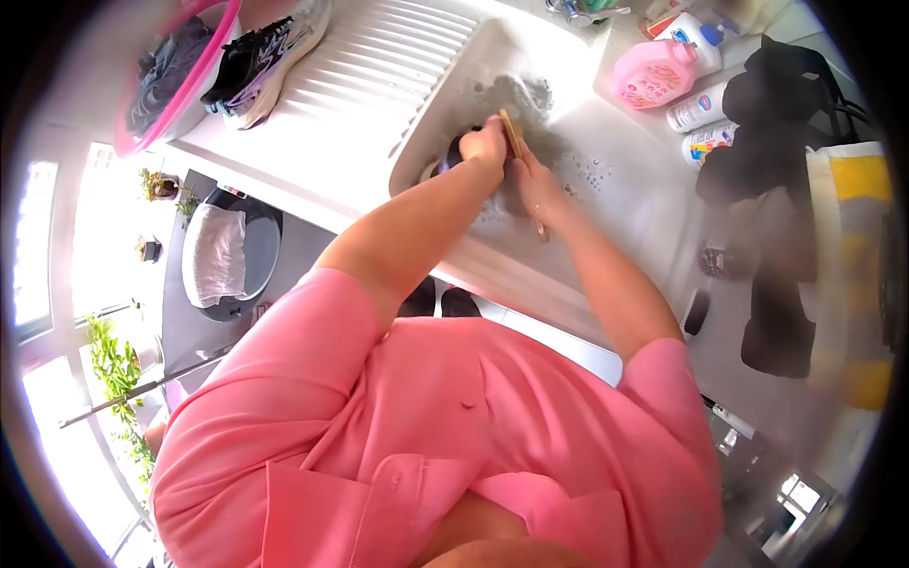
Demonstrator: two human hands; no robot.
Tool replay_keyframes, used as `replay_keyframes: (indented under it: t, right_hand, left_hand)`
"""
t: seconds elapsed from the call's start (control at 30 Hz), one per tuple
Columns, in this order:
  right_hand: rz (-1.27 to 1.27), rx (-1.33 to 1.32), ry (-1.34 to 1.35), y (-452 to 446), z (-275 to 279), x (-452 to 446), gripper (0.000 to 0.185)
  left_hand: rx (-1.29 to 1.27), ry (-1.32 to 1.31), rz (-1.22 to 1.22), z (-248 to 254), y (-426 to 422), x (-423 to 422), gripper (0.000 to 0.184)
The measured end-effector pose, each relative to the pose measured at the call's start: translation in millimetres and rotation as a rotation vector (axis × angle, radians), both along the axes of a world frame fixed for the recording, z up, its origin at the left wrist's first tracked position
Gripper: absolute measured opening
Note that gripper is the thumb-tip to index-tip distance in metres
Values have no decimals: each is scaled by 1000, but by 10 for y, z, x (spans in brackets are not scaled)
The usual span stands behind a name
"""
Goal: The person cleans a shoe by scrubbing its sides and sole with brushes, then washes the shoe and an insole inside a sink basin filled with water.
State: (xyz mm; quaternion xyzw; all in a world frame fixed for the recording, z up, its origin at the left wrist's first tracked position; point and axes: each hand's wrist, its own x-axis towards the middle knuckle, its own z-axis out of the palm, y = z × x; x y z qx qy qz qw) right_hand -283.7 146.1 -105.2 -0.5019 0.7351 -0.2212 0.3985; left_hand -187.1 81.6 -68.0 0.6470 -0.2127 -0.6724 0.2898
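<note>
In the sink (653, 204), my right hand (538, 187) is closed around a long wooden-handled brush (514, 134). The brush runs past my left hand (485, 144), whose fingers are closed on a dark shoe (456, 154). Most of that shoe is hidden behind my left hand and forearm, so only a dark and purplish part shows. Grey, sudsy water lies around both hands at the bottom of the sink.
A black and white sneaker (254, 71) rests on the ribbed washboard (379, 62), beside a pink-rimmed basin (220, 59) holding dark cloth. A pink bottle (653, 74) and spray cans (698, 108) line the right side. A small dark brush (697, 312) lies near my right elbow.
</note>
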Motion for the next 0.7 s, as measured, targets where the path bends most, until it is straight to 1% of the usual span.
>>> replay_keyframes:
  t: [0.03, 0.07, 0.1, 0.13, 0.17, 0.23, 0.27, 0.33, 0.43, 0.5, 0.53, 0.57, 0.6, 0.63, 0.67, 0.7]
  right_hand:
    - [14, -64, 66, 15, -51, -3, 47]
    - [30, -127, 130, 21, -81, -5, 47]
    - [30, -129, 121, -30, -78, -13, 47]
    - [21, -82, 198, -158, -57, -46, 47]
    - [13, -36, 274, -299, -53, -57, 47]
    - [-7, -74, 269, -535, -135, -10, 49]
    - [-46, -53, 293, -697, -234, 4, 47]
    - [-102, -50, 322, -989, -406, -89, 46]
    - [-90, 16, 357, -1124, -461, -196, 44]
    - [239, 47, 446, -858, -98, -151, 37]
    - [157, -169, 378, -661, -54, -161, 39]
    - [75, -387, 304, -464, -1, -160, 42]
    - [77, -390, 309, -327, 156, -116, 42]
    - [147, -227, 360, -191, 371, -72, 43]
    - [216, -64, 408, -57, 495, -34, 45]
    - [216, -87, 471, 41, 489, 60, 48]
  left_hand:
    - [-4, -4, 1, -97, -34, -1, 55]
    - [5, 27, 112, -288, -71, -8, 49]
    - [15, 55, 222, -459, -100, -8, 43]
    - [-15, -48, 231, -556, -138, -20, 32]
    - [-23, -56, 232, -432, -152, 33, 32]
    - [53, 55, 290, -80, -133, 184, 30]
    - [58, 130, 309, -121, -172, 237, 28]
    - [49, 129, 299, -149, -205, 299, 29]
    - [13, 132, 318, -315, -283, 282, 31]
    - [60, 175, 316, -100, -233, 285, 29]
    - [67, 180, 315, -163, -263, 273, 29]
    - [114, 174, 364, -268, -315, 263, 27]
    - [156, 169, 412, -315, -371, 255, 26]
    - [156, 173, 412, -298, -368, 260, 26]
    - [102, 157, 357, -271, -327, 269, 24]
    - [45, 141, 301, -239, -317, 272, 22]
